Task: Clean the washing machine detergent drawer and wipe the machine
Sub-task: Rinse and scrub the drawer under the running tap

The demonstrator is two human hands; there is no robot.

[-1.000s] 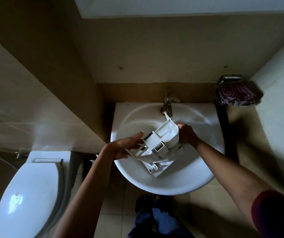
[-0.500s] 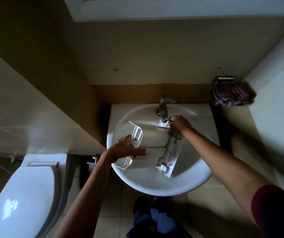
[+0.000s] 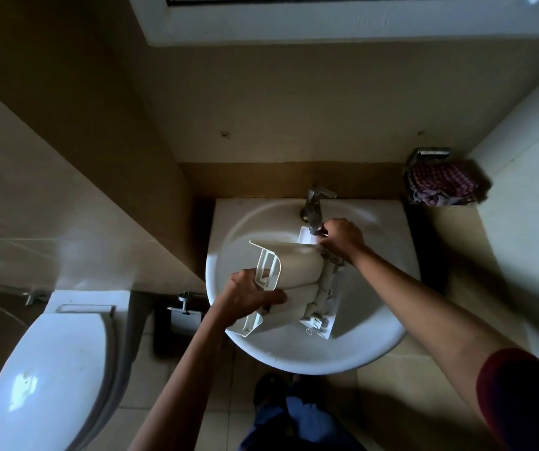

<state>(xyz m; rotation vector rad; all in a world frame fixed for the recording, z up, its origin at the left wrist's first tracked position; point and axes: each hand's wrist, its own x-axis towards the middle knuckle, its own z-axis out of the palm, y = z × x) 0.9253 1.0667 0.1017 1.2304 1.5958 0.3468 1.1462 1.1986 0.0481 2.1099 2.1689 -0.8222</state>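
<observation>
The white plastic detergent drawer (image 3: 297, 281) lies on its side over the white sink (image 3: 369, 340), its underside facing up. My left hand (image 3: 245, 296) grips the drawer's front handle end, fingers curled through the frame. My right hand (image 3: 341, 237) grips the drawer's rear end right under the metal tap (image 3: 312, 206). The drawer's far corner sits beneath the spout. Whether water runs I cannot tell.
A checked cloth (image 3: 440, 187) lies in a wall holder at the sink's right. A white toilet (image 3: 50, 379) with its lid down stands at the lower left. A toilet paper holder (image 3: 185, 312) hangs between toilet and sink. Walls close in on both sides.
The drawer has been turned over from tilted upright to lying on its side, underside up. My right hand moved up toward the tap; my left hand shifted onto the handle end.
</observation>
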